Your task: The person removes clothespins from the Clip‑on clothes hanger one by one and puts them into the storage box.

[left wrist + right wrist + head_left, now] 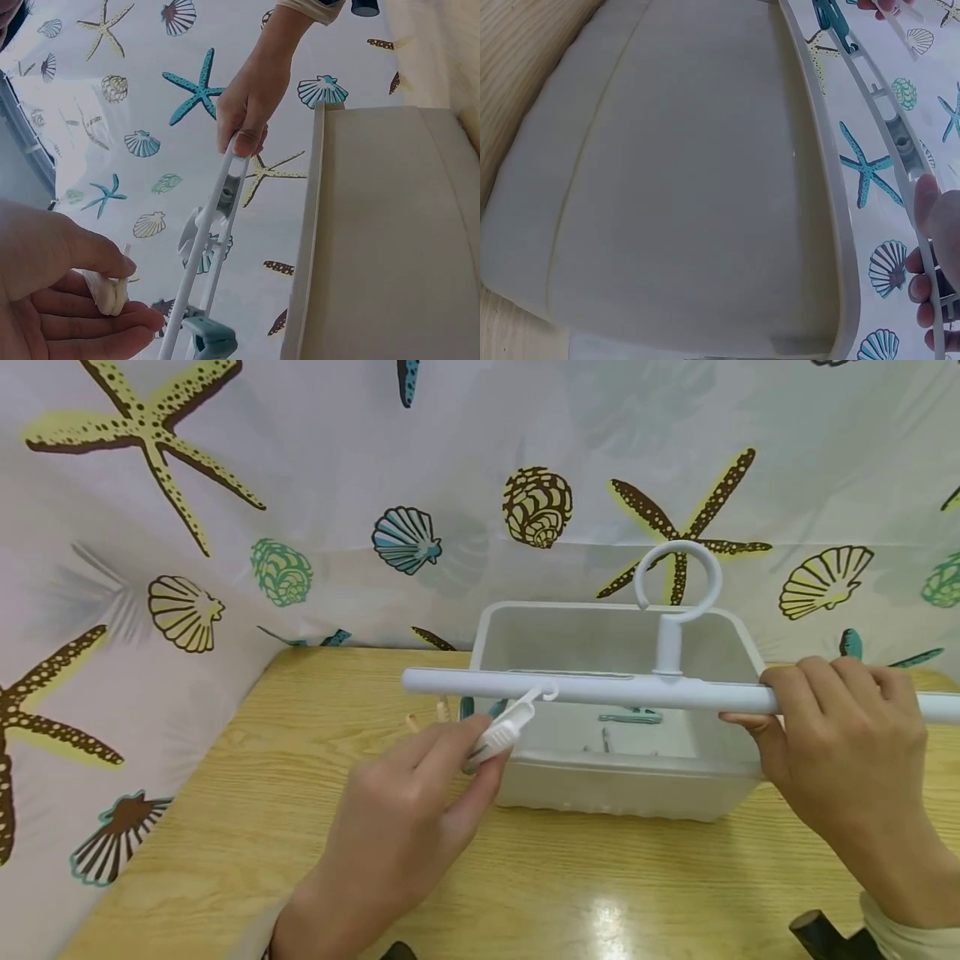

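Left grip [408, 806] pinched white plastic hooked clip [501, 735] | its hook met, contact unclear, left half of white plastic ring-topped hanger [600, 687], axis left-right | right grip [851, 743] held hanger right of ring | pale rectangular plastic bin [615, 787] stood behind on wood-grain surface [262, 827]

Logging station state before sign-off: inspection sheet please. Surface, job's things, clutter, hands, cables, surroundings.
Surface: wood-grain table, glare near the front.
Job's things: white hanger, teal clip on it; white clip close by, contact unclear.
Clutter: pale bin, crossed by the hanger in head view; teal piece and unidentifiable small bits inside.
Hands: left hand pinches white clip; right hand grips hanger.
Cables: nothing seen.
Surroundings: shell-and-starfish-print sheet.
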A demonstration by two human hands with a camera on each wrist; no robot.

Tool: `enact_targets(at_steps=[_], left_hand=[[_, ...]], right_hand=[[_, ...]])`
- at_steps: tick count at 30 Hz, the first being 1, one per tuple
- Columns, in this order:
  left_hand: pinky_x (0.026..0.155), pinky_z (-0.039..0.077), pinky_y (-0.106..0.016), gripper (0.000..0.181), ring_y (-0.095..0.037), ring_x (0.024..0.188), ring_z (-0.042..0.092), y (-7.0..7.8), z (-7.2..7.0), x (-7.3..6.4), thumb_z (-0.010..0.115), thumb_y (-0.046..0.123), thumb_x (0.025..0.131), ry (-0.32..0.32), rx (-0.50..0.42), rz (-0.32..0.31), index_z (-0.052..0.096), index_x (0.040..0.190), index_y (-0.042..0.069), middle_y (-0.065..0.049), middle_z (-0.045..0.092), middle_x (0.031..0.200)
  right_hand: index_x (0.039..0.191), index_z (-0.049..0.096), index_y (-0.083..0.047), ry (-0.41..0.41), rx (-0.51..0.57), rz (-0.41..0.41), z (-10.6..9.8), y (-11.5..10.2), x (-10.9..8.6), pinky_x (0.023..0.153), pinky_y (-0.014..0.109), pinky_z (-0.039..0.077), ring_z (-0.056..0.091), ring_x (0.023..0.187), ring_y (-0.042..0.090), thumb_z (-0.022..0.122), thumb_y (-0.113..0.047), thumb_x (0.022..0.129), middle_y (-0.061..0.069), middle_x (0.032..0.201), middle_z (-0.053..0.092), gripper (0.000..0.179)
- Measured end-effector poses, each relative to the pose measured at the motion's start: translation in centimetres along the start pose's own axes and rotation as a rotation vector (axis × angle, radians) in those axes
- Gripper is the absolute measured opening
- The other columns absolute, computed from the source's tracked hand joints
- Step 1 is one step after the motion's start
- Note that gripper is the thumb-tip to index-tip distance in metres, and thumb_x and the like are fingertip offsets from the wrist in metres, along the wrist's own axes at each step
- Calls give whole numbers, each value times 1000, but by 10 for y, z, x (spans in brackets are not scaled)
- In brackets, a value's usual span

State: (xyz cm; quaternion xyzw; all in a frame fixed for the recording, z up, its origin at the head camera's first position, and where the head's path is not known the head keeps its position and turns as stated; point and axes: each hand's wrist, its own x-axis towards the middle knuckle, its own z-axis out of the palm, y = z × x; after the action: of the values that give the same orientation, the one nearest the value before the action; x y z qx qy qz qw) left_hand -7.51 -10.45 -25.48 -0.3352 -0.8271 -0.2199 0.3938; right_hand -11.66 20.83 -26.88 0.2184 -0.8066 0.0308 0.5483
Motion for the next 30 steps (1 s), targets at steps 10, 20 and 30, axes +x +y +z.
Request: enact_targets(at_steps=[10, 20, 30], left_hand=[[72, 57, -32, 24, -20, 79, 68, -17, -17, 8, 76, 7, 81, 37, 61, -87, 68, 102, 0, -11, 69, 88], [69, 54, -42, 23, -28, 76, 67, -50, -19, 19, 75, 6, 83, 66, 105, -228, 68, 102, -5, -15, 70, 88], [53, 41, -33, 12, -23, 59, 52, -83, 15, 18, 69, 4, 88, -270, 97, -384, 66, 95, -5, -12, 61, 71]], right_hand=[[80, 57, 6, 9, 36, 24, -2, 7, 1, 64, 57, 39, 50, 61, 43, 45, -51, 97, 22, 67, 56, 60], [82, 56, 7, -1, 38, 25, -7, 16, -2, 65, 59, 39, 51, 64, 45, 44, -51, 97, 23, 67, 56, 61], [85, 58, 7, -26, 42, 47, -11, 21, 5, 65, 59, 38, 53, 69, 47, 44, -53, 96, 23, 69, 58, 63]])
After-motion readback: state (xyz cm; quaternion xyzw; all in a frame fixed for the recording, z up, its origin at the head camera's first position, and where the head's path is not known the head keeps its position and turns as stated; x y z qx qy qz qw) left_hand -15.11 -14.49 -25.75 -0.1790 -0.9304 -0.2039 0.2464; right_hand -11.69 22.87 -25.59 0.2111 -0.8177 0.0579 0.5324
